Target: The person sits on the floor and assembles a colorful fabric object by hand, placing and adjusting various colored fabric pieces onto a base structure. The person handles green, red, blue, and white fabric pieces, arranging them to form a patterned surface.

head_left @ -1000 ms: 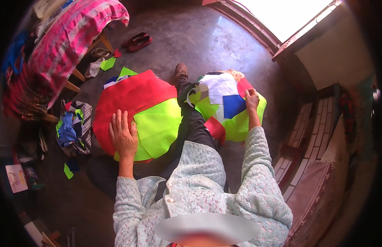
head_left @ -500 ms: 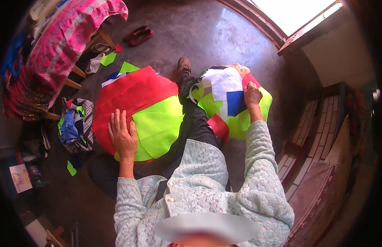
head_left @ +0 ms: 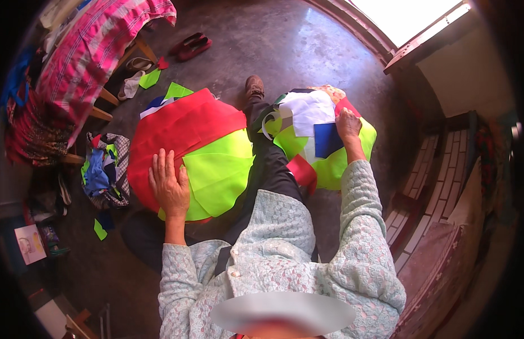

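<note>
My left hand [head_left: 170,187] lies flat, fingers stretched out, across a large mound of cloth pieces. Red fabric [head_left: 185,125] covers its far side, and overlapping lime-green fabric [head_left: 221,172] covers the near right. On my right, a second heap holds white cloth [head_left: 308,112], a dark blue square [head_left: 327,140], lime-green pieces and a red scrap [head_left: 301,171] at its near edge. My right hand [head_left: 348,125] is curled closed on this heap's right side, its fingertips pinching a fabric piece beside another red scrap [head_left: 346,105]. The fingertips are partly hidden.
A checked cloth bundle [head_left: 122,164] with blue and green scraps sits at the left. Shoes [head_left: 191,47] and loose green scraps [head_left: 150,78] lie farther off, near a wooden-legged seat draped in pink plaid cloth [head_left: 98,51]. My outstretched leg [head_left: 269,169] runs between the heaps.
The view has shifted very slightly. Both hands keep their places on the two heaps, and the right hand's pose is only slightly different.
</note>
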The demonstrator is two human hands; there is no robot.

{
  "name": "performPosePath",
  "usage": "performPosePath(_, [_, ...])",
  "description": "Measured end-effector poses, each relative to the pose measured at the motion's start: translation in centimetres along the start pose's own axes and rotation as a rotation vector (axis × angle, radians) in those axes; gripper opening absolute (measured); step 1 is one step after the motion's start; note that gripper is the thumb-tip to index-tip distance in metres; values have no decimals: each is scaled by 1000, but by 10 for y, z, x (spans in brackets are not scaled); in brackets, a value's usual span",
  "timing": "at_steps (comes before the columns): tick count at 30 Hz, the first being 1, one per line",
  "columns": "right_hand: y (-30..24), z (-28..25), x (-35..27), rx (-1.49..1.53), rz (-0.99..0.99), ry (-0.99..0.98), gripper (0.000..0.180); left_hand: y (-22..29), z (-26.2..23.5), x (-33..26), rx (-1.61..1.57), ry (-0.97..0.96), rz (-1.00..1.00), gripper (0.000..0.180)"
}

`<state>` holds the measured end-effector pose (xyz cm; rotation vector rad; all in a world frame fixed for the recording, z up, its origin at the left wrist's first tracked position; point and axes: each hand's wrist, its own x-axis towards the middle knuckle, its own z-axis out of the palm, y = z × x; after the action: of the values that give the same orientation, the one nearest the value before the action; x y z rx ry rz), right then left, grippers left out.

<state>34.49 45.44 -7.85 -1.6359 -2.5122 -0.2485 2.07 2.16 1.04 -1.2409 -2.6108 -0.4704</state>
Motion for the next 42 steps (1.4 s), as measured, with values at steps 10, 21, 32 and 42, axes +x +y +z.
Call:
performPosePath(10, [5, -11, 3, -1, -103, -105, 16, 0, 1, -1, -5, 13, 1, 48])
performPosePath(21, [6, -21, 7, 139, 192, -100, 24, 0, 0, -2, -10, 13, -2, 48])
performPosePath(32, [62, -4, -1, 1454, 629, -94, 14, 3, -3, 1, -10, 23, -4, 46])
performPosePath(42, [25, -104, 17, 1728, 203, -46, 15, 2, -2, 1, -33, 69, -1, 46])
